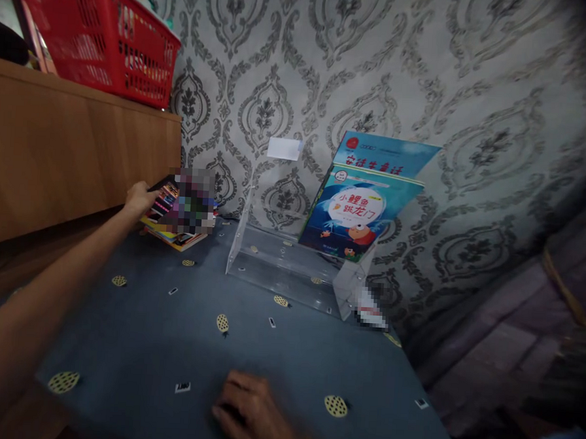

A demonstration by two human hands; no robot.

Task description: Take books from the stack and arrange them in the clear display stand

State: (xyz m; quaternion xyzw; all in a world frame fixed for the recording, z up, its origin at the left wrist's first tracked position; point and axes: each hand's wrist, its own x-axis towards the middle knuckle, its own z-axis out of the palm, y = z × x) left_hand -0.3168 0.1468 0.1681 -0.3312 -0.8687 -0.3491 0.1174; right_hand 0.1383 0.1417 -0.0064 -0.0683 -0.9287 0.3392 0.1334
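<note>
My left hand (141,200) reaches out to a stack of books (194,240) at the table's far left. Its fingers are closed on the left edge of the dark top book (169,198), whose cover is partly blurred. Low in the view, my right hand (253,407) hovers over or rests on the blue-grey tablecloth (169,331), fingers loosely bent, thumb apart, with nothing seen in it. A clear acrylic book stand (280,271) stands near the wall. Two blue children's books lean at its right end, a fish-covered one (357,213) in front of another (389,154).
A red plastic basket (101,39) full of things sits on a wooden cabinet (71,149) at the left. Patterned wallpaper (266,61) covers the wall behind. Beside the stand's right end lies a blurred white item (370,312). Grey-purple fabric (504,322) hangs at the right.
</note>
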